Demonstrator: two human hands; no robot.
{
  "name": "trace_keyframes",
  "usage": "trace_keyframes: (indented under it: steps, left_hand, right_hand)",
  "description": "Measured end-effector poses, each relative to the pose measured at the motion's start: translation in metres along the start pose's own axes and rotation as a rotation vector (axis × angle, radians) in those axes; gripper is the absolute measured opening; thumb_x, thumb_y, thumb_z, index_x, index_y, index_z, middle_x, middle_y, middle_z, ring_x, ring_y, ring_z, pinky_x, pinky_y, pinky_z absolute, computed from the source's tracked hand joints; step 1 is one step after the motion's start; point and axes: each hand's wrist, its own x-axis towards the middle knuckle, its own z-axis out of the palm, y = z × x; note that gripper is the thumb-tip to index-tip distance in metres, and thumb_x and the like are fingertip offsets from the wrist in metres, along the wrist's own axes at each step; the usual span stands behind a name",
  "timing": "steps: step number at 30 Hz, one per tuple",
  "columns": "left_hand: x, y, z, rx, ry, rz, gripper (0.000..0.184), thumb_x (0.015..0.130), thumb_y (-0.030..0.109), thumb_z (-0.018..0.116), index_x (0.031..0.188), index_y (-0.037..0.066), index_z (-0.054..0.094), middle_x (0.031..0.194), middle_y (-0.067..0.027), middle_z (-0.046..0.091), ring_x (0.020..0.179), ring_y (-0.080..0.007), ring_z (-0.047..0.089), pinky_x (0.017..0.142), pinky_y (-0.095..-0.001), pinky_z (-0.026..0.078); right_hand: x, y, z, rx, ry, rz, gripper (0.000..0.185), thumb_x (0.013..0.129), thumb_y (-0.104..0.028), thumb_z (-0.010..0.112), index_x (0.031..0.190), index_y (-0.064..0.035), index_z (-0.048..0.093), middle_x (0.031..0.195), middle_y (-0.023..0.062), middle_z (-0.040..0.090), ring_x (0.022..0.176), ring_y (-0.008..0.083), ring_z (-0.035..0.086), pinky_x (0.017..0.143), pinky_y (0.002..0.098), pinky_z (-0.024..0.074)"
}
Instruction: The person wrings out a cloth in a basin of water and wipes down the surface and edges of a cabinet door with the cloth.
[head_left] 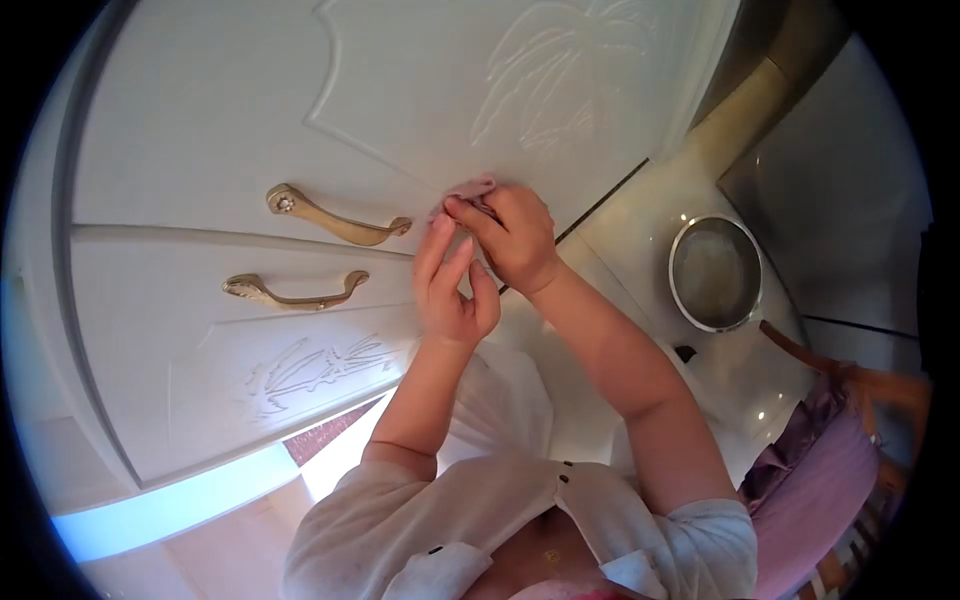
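A bunched pink cloth (470, 190) is pressed against the white cabinet door (400, 110), near its edge. My right hand (518, 238) is closed on this cloth, thumb and fingers curled over it. Just below and to the left is my left hand (455, 288), its fingers apart and half bent. The left fingertips come close to the cloth and the door edge; whether they touch is hard to see. Left of my hands, a curved gold handle (345, 222) is fixed to this door, and a second gold handle (300, 298) sits on the neighbouring door.
A round metal-rimmed bowl (716, 275) stands on the glossy pale floor (610, 330) to the right. A chair with a purple cover (820, 480) is at the lower right. Below my left arm lies a white bag-like thing (500, 395). Palm-like reliefs decorate the doors.
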Motion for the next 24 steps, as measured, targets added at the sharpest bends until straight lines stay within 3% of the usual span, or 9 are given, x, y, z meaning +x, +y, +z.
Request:
trace_keyframes:
  steps: [2,5,9,11,14,16,17,19,24]
  left_hand:
    - [0.004,0.000,0.006,-0.027,-0.004,-0.012,0.046,0.077,-0.010,0.055,0.122,-0.003,0.052,0.132,-0.0250,0.048,0.124,-0.0369,0.049,0.102,-0.0427,0.042]
    - [0.004,-0.002,0.009,0.044,-0.054,-0.019,0.048,0.078,-0.008,0.056,0.126,-0.004,0.050,0.134,-0.0251,0.047,0.124,-0.0378,0.048,0.103,-0.0443,0.041]
    - [0.001,-0.010,0.013,0.120,-0.091,0.071,0.047,0.079,-0.004,0.058,0.125,-0.005,0.051,0.133,-0.0244,0.049,0.126,-0.0410,0.047,0.105,-0.0479,0.038]
    - [0.001,-0.010,0.018,0.162,-0.106,0.096,0.045,0.079,-0.002,0.059,0.124,-0.006,0.053,0.133,-0.0237,0.050,0.126,-0.0422,0.046,0.106,-0.0489,0.037]
    - [-0.001,-0.006,0.026,0.191,-0.118,0.097,0.048,0.079,-0.002,0.060,0.126,-0.005,0.053,0.135,-0.0244,0.049,0.131,-0.0419,0.042,0.110,-0.0494,0.030]
    - [-0.001,-0.002,0.039,0.117,-0.204,-0.012,0.051,0.081,0.002,0.059,0.131,-0.004,0.051,0.139,-0.0228,0.048,0.137,-0.0379,0.037,0.116,-0.0491,0.014]
    - [-0.001,-0.003,0.046,0.109,-0.211,-0.004,0.051,0.081,0.002,0.059,0.131,-0.004,0.051,0.139,-0.0228,0.048,0.137,-0.0379,0.037,0.116,-0.0491,0.014]
    - [0.000,-0.004,0.058,0.197,-0.344,-0.019,0.052,0.084,0.007,0.056,0.134,-0.002,0.049,0.142,-0.0192,0.046,0.140,-0.0330,0.033,0.117,-0.0474,-0.002]
    - [-0.003,-0.003,0.071,0.319,-0.405,0.002,0.057,0.082,0.005,0.057,0.138,-0.002,0.045,0.145,-0.0172,0.044,0.142,-0.0333,0.029,0.115,-0.0468,-0.010]
  right_hand:
    - [-0.029,0.011,-0.004,-0.104,-0.116,0.026,0.029,0.073,-0.012,0.067,0.102,-0.0162,0.072,0.077,-0.0012,0.054,0.065,0.0167,0.055,0.054,0.0309,0.0434]
    - [-0.077,0.030,-0.011,-0.131,-0.191,0.077,0.031,0.075,-0.010,0.066,0.104,-0.0184,0.071,0.078,-0.0005,0.055,0.066,0.0182,0.056,0.054,0.0317,0.0440]
    - [-0.112,0.057,-0.003,-0.094,-0.187,0.134,0.039,0.074,-0.007,0.066,0.111,-0.0184,0.068,0.078,0.0020,0.055,0.065,0.0207,0.056,0.055,0.0328,0.0446]
    - [-0.078,0.036,-0.002,-0.121,-0.027,0.305,0.044,0.074,-0.002,0.065,0.115,-0.0160,0.066,0.077,0.0051,0.055,0.066,0.0243,0.056,0.055,0.0347,0.0455]
    - [-0.045,0.038,-0.001,-0.062,0.148,0.355,0.044,0.075,0.003,0.065,0.116,-0.0145,0.066,0.078,0.0074,0.055,0.067,0.0264,0.056,0.056,0.0359,0.0462]
    - [-0.046,0.050,-0.003,-0.075,0.166,0.325,0.044,0.076,0.004,0.064,0.116,-0.0142,0.066,0.079,0.0078,0.056,0.068,0.0270,0.056,0.057,0.0359,0.0463]
    - [-0.046,0.058,-0.005,-0.086,0.180,0.284,0.043,0.078,0.005,0.063,0.116,-0.0139,0.066,0.080,0.0081,0.056,0.069,0.0276,0.056,0.057,0.0358,0.0464]
    - [-0.058,0.070,-0.010,-0.098,0.169,0.351,0.043,0.078,0.005,0.063,0.117,-0.0136,0.065,0.081,0.0083,0.057,0.069,0.0270,0.057,0.058,0.0350,0.0467]
    - [-0.088,0.096,-0.027,-0.222,0.179,0.609,0.038,0.079,0.004,0.065,0.113,-0.0124,0.068,0.083,0.0074,0.057,0.072,0.0233,0.058,0.061,0.0316,0.0488]
